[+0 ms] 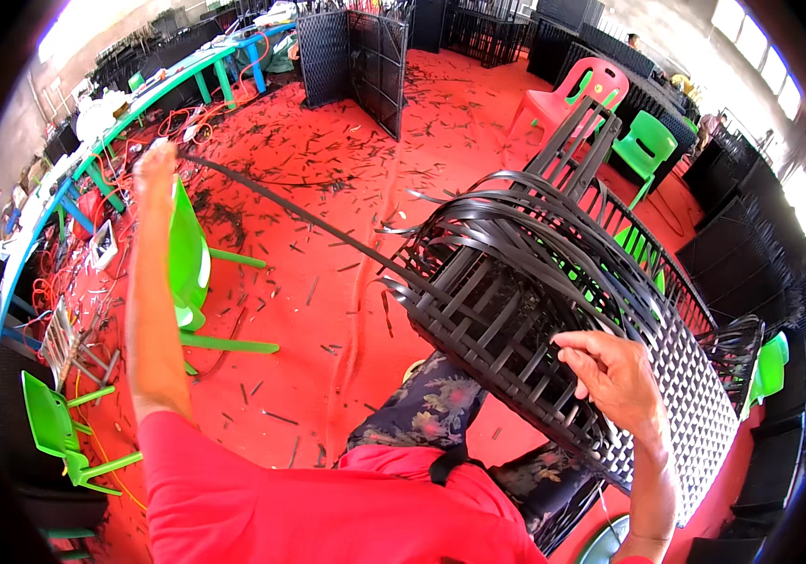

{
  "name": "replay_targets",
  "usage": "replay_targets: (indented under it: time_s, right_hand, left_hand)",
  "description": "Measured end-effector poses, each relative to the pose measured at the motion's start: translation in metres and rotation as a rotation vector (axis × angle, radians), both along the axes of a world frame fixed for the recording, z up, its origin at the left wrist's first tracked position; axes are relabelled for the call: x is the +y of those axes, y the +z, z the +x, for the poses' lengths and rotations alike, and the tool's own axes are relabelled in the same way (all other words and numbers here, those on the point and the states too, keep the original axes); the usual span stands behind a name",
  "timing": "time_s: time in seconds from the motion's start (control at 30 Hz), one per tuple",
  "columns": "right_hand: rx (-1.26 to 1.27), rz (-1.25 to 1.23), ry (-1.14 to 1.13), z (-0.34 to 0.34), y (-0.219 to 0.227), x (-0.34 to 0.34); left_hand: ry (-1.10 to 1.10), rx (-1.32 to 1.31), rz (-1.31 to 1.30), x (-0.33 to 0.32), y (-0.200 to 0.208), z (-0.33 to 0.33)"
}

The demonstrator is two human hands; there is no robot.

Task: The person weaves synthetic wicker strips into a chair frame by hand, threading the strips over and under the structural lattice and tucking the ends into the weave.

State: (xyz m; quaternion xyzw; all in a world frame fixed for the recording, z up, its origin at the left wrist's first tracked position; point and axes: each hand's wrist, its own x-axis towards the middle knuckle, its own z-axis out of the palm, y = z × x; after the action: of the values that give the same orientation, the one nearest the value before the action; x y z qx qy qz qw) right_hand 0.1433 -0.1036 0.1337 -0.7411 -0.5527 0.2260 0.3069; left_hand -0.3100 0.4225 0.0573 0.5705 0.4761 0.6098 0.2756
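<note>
Worker in red top & dark flowered trousers, arms spread wide, facing a black woven frame tilted across the lap area, R of centre from their seat. L hand is way out at arm's length, up front-left, closed round the end of a black strip; strip runs pretty much straight from there to the frame's near-left corner, over the red floor. R hand is over the frame's mid part, thumb & forefinger close tog., other fingers curled; can't tell if it's pinching anything. Weave near that hand is gappy, slats showing; toward the R end it's tight & bright w/ glare.

Big loose bundle of strips lies looped over the frame's far side. Green chair just beside the L forearm, another green chair lower L. Pink-red chair stands beyond the frame. Long table, green/blue edge, curves along L side, orange cords nearby. Dark woven panels stand at back. Short black offcuts all over the floor.
</note>
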Motion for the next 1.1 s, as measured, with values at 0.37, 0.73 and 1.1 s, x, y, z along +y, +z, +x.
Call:
replay_targets:
  time_s: [0.37,0.73,1.1]
  right_hand:
    - [-0.125,0.225,-0.004,-0.044,-0.035,-0.093]
    - [-0.538,0.371,-0.318,-0.053,-0.098,-0.139]
    - [-0.66,0.448,-0.551,-0.038,-0.104,-0.137]
  left_hand:
    - [-0.986,0.516,0.273,-0.28,-0.023,0.248]
    - [-0.572,0.707,0.581,-0.274,-0.016,0.264]
    - [-0.282,0.899,0.674,-0.25,-0.024,0.237]
